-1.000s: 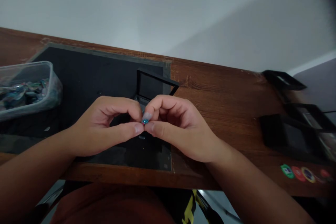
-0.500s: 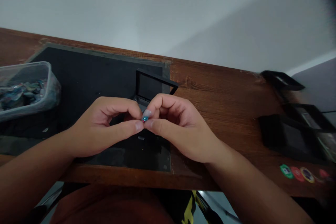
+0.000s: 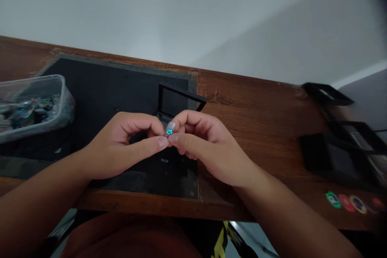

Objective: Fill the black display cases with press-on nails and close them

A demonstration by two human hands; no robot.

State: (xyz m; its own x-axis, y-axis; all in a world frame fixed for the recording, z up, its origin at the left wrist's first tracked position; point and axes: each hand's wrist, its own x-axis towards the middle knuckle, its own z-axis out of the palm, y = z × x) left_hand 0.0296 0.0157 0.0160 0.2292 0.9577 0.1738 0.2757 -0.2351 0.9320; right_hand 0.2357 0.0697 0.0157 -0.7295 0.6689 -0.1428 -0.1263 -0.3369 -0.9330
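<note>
A tiny sparkling blue piece [image 3: 169, 132] with a hint of red at its lower edge is pinched at the fingertips of my right hand [image 3: 208, 141]. It is too small to name. My left hand [image 3: 127, 141] has its thumb and index finger closed against the same spot, touching the right fingertips; whether it also grips the piece is hard to see. Behind my fingers a black frame-like case [image 3: 181, 98] stands open on the black mat [image 3: 99, 88], its lower part mostly hidden. Just below my hands lies a small clear sliver [image 3: 164, 160].
At left stands a clear plastic tub [image 3: 68, 105] full of small shiny packets. Another pale fragment [image 3: 58, 150] lies on the mat near it. Black cases [image 3: 320, 155] and round coloured tokens [image 3: 346, 202] sit at right on the wooden table [image 3: 256, 113]. A wall rises behind.
The blue piece now shows brighter and has turned slightly in my fingertips. Both hands keep their pinch. The whole view has shifted a little right and down.
</note>
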